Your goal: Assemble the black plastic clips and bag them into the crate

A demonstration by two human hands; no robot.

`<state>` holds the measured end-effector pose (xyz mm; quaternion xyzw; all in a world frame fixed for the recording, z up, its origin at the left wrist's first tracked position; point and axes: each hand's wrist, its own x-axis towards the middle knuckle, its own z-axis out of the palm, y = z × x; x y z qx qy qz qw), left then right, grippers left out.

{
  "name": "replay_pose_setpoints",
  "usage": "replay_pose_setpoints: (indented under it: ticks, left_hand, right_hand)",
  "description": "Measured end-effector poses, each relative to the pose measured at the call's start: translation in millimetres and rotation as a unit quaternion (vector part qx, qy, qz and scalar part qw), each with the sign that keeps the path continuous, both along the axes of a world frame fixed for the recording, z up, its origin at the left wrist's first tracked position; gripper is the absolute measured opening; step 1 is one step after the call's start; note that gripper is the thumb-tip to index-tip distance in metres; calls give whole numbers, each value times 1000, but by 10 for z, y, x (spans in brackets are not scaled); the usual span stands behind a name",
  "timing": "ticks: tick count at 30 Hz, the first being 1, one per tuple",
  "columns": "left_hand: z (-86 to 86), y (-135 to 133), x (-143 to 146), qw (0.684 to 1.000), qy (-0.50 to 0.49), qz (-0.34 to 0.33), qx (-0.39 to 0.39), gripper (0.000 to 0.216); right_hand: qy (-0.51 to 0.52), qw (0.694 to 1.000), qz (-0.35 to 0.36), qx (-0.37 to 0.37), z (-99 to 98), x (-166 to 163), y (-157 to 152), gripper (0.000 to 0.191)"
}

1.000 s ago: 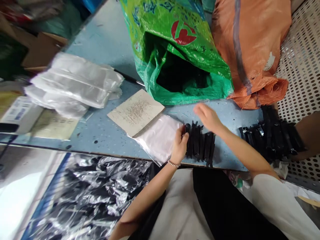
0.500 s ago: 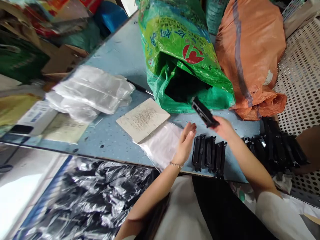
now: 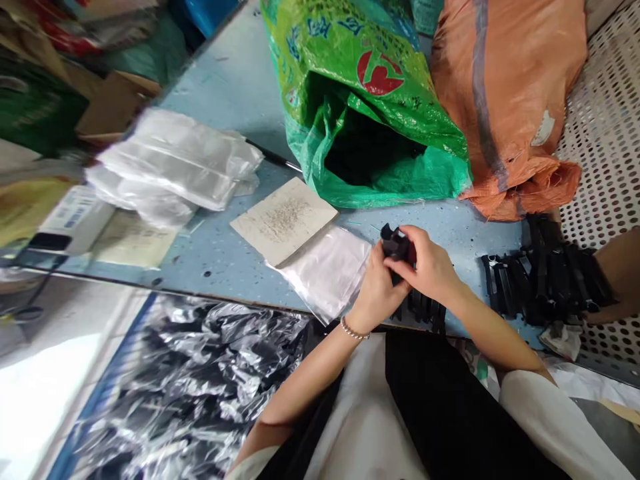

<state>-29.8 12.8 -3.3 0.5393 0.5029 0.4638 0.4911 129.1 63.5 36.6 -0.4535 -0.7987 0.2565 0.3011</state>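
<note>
Both of my hands close around a black plastic clip [image 3: 395, 246] just above the blue table's [image 3: 235, 87] near edge. My left hand [image 3: 376, 288] grips it from below and my right hand [image 3: 427, 267] from the right. A short row of the same black clips [image 3: 424, 308] lies under my hands at the table edge. A clear plastic bag [image 3: 327, 269] lies flat just left of them, partly over a beige card [image 3: 284, 219].
An open green sack [image 3: 365, 107] and an orange sack [image 3: 505, 100] stand behind. More black clips [image 3: 543, 277] are piled at the right by another person's arm [image 3: 620, 267]. Stacked clear bags [image 3: 175, 167] lie left. Filled plastic bags [image 3: 190, 380] sit below the table.
My right hand brought the lifted black clip down from near the green sack, and my left hand closed on it too. The view shifted a little.
</note>
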Motion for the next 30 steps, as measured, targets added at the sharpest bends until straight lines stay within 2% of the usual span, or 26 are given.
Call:
replay_pose_setpoints:
  ticks: [3,6,9,12,15,19,22,24,27,28,30]
  left_hand:
    - [113,-4,-161,994,-40,-94,28,86]
    - [173,13,-239,980,-119,-155,-25,80]
    - [159,1,-186,983,-114,-138,-40,77]
    - [141,-54,-108,989,-88,-114,-34,77]
    - [176,-119,-105,988,-88,-101,-72,77]
    - [257,-175,-161,981,-88,-112,-128,75]
    - [253,-183,-132,978,-98,-122,-136,73]
    - [206,-160,-83,980,-108,-103,-132,73]
    - [109,-80,-42,980,-140,-55,-129,71]
    - [80,-48,-47,981,-144,-31,-125,69]
    - [33,13,-77,986,-129,18,-106,63]
  right_hand:
    - [107,994,7,-31,-111,-17,-24,47]
    - [154,988,18,-15,-186,66,-4,45]
    - [78,991,-8,111,-220,177,69,34]
    - [-38,966,23,255,-248,293,166,26]
    - [-132,938,73,313,-256,396,238,33]
    - [-228,911,143,312,-213,490,310,42]
    - [-248,906,177,294,-189,503,371,50]
    - [-245,920,152,264,-182,469,383,54]
    - [-226,954,64,188,-169,356,279,52]
    - [-214,961,54,169,-165,307,203,50]
    - [-193,962,97,166,-176,200,4,46]
